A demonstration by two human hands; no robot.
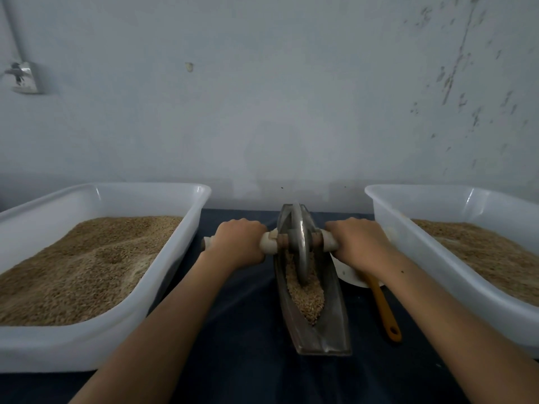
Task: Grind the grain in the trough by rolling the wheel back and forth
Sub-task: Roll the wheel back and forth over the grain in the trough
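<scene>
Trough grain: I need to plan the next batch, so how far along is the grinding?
Done: the trough is loaded and the wheel stands in it. In hand: left hand and right hand each grip an axle handle. Left: the grain nearer the person still looks whole and coarse, so much grinding likely remains.

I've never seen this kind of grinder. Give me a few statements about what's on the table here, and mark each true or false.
1. Both hands, left and right, grip the wheel's axle handle. True.
2. The wheel lies flat beside the trough. False: it stands upright in the trough.
3. The left tub holds grain. True.
4. The orange utensil lies left of the trough. False: on its right.
</scene>
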